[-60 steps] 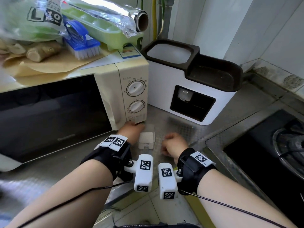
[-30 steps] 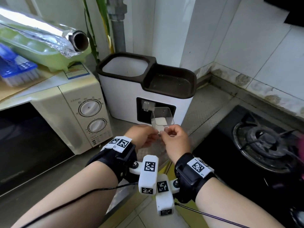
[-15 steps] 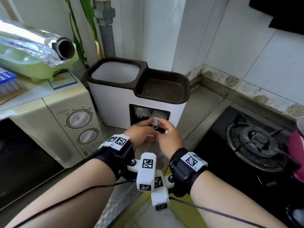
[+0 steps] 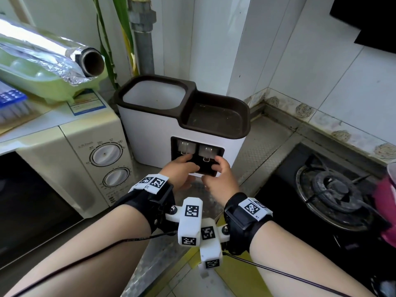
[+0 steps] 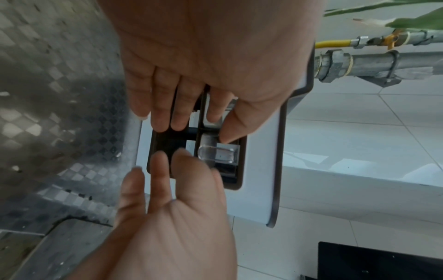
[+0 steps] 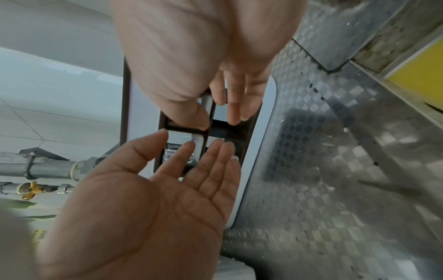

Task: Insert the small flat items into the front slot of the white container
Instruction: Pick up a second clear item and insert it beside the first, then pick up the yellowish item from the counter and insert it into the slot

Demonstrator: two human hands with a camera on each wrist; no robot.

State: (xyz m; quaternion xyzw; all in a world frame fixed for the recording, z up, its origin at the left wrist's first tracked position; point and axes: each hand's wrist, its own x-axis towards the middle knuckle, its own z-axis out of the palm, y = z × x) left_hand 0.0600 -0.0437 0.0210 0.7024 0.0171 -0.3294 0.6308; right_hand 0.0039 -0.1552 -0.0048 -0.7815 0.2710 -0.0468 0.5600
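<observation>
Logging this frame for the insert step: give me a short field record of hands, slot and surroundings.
container: white container, dark rim, on the metal counter
front slot: two clear pieces side by side in its upper part
left hand: fingers straight, at slot's left half
right hand: fingers relaxed, at slot's right half
neighbours: microwave left, gas burner right
</observation>
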